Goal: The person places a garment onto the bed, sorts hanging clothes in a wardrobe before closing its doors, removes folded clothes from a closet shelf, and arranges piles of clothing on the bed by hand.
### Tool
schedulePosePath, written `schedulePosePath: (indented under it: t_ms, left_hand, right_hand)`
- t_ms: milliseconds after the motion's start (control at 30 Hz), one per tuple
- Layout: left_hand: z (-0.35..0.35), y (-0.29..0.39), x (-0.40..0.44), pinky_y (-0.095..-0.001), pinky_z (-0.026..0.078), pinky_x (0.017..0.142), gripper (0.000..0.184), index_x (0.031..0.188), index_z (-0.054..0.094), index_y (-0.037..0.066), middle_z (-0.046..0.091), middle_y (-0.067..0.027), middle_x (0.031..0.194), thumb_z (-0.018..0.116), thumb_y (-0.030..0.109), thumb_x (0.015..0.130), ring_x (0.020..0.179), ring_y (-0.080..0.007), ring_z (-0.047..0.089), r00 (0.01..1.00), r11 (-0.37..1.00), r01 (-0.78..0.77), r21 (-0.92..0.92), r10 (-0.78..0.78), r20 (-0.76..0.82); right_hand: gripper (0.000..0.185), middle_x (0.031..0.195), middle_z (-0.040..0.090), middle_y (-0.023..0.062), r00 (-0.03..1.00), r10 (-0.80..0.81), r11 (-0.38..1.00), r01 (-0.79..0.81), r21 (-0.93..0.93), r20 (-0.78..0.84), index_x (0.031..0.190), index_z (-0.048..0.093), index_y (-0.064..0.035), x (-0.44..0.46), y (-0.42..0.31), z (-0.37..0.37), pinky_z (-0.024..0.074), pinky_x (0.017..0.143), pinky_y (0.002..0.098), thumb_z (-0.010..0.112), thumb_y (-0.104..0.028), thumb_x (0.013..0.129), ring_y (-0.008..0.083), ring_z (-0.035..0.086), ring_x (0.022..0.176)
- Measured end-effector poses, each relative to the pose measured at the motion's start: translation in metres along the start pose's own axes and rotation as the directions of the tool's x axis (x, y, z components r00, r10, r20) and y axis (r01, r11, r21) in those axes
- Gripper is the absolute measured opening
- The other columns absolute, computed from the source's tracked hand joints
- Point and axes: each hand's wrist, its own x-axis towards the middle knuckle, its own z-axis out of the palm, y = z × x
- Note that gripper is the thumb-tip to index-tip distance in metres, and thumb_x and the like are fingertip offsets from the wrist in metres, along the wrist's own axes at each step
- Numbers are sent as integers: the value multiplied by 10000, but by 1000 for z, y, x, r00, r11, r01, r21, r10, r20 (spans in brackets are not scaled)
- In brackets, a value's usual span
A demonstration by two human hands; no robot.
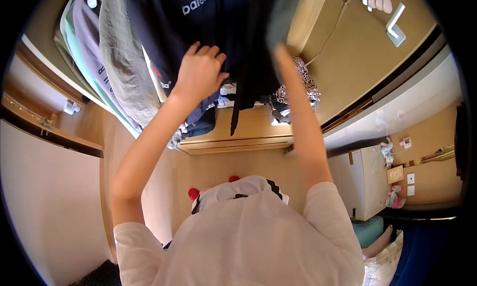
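The left hand (198,73) has its fingers (204,49) slightly spread and bent against the front of a navy sweatshirt (169,32) with white lettering, the thumb held apart; no clear pinch shows. The right hand (281,53) is blurred at the edge of a dark grey-green cloth (285,22), so I cannot tell whether its fingers pinch or only touch. A black garment (256,57) hangs between the 2 hands, its strap-like end reaching down over the wooden shelf (248,132).

Good handling here means broad, light pressure from the left palm, so the sweatshirt does not bunch, and a grip high on the cloth at the right, near its top. The loose strap is best held clear of the shelf edge.

Left of the sweatshirt hang a grey garment (121,52), a purple 1 (87,32) and a mint 1 (74,42). Below, dark folded clothes (201,124) lie at the shelf's left; a leopard-print cloth (305,79) is at the right, beyond the right forearm.
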Motion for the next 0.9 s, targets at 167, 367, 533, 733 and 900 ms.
schedulePosePath:
  t_ms: [167,367,533,733,900]
  left_hand:
    - [-12,30,-10,-399,481,793,292,967,658,49,648,-129,951,708,251,763,883,-306,624,982,935,-9,-355,76,175]
    - [-1,26,-46,-399,482,883,398,1116,636,60,586,-113,1233,707,272,786,1044,-308,602,919,902,112,-416,65,388]
    - [-8,30,-67,-396,452,970,439,1183,587,62,462,-112,1393,711,194,783,1191,-334,518,961,896,150,-418,-32,274]
    - [15,57,-55,-418,449,970,454,1213,559,39,529,-181,1303,687,192,805,1149,-366,542,903,735,177,-655,144,405]
    - [0,92,-46,-423,438,970,500,1308,500,85,542,-164,1294,632,264,860,1132,-355,543,802,614,80,-785,428,417]
  right_hand:
    - [645,1503,308,141,905,-274,952,206,227,326,1460,280,-7,-51,-90,165,207,1131,327,278,-464,1005,239,284,1380]
    - [665,1398,455,173,900,-274,960,234,156,339,1412,390,-45,-84,-50,146,341,1045,293,574,-427,900,248,445,1280]
    - [474,1024,695,127,965,-259,961,255,-108,-28,1180,629,4,-96,24,-5,505,809,292,737,-268,807,181,652,914]
    - [654,1523,287,117,950,-142,987,155,26,-277,1483,271,-96,-101,-62,-12,324,1083,361,421,-471,968,203,319,1373]
    - [542,1534,241,160,971,-187,948,219,-232,152,1475,242,-25,-56,-20,78,171,1141,332,317,-299,1014,246,221,1418]
